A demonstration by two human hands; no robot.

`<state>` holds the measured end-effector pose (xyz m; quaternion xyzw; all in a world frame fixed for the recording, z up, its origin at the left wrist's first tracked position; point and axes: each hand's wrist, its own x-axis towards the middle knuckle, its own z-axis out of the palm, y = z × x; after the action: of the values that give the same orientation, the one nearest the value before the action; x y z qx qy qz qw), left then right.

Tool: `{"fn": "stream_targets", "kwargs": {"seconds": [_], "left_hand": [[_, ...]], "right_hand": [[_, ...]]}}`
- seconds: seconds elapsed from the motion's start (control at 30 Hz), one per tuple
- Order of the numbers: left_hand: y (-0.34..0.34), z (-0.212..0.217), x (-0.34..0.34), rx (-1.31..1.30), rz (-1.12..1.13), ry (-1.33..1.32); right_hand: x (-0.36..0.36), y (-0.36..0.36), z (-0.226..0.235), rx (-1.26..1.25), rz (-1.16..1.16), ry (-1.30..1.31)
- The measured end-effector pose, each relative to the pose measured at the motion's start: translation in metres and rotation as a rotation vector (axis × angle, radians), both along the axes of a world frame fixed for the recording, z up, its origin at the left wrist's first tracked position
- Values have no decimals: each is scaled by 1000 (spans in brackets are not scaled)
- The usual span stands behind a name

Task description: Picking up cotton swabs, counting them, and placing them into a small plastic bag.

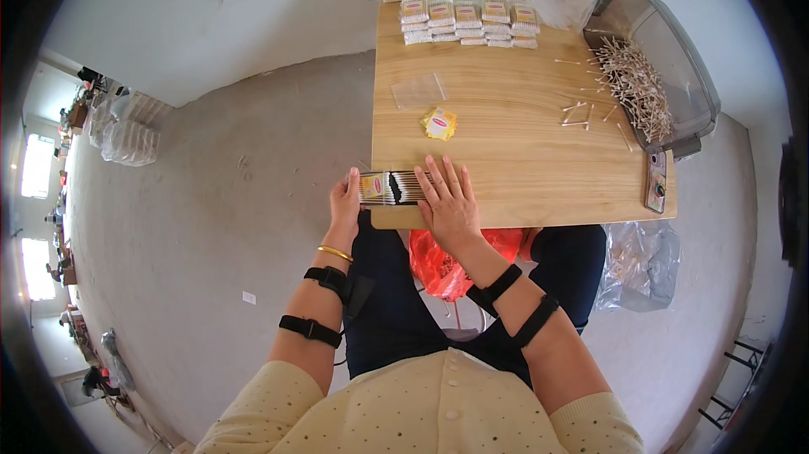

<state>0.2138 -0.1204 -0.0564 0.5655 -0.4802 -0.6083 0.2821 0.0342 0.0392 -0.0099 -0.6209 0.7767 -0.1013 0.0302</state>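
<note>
Row of cotton swabs point(411, 189) lies at the table's point(539, 189) near-left corner, long axis left to right; left hand's point(344, 199) fingers touch its left end, grip unclear; right hand's point(451, 205) 5 fingers, spread open, cover its right end, clasping nothing visible.
</note>
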Motion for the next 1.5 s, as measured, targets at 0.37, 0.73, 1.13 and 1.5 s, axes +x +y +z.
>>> {"fn": "stream_targets", "kwargs": {"seconds": [0.37,0.73,1.13,1.5], "left_hand": [[7,1,-8,128,70,350],[-8,30,7,-6,-45,-15],[-14,7,8,-412,-109,-200],[-19,-1,14,-390,-101,-153]], "right_hand": [[22,-15,-4,-21,8,-54],[19,-11,6,72,-50,-89],[47,-38,10,122,-22,-31],[65,-52,9,24,-2,-107]]}}
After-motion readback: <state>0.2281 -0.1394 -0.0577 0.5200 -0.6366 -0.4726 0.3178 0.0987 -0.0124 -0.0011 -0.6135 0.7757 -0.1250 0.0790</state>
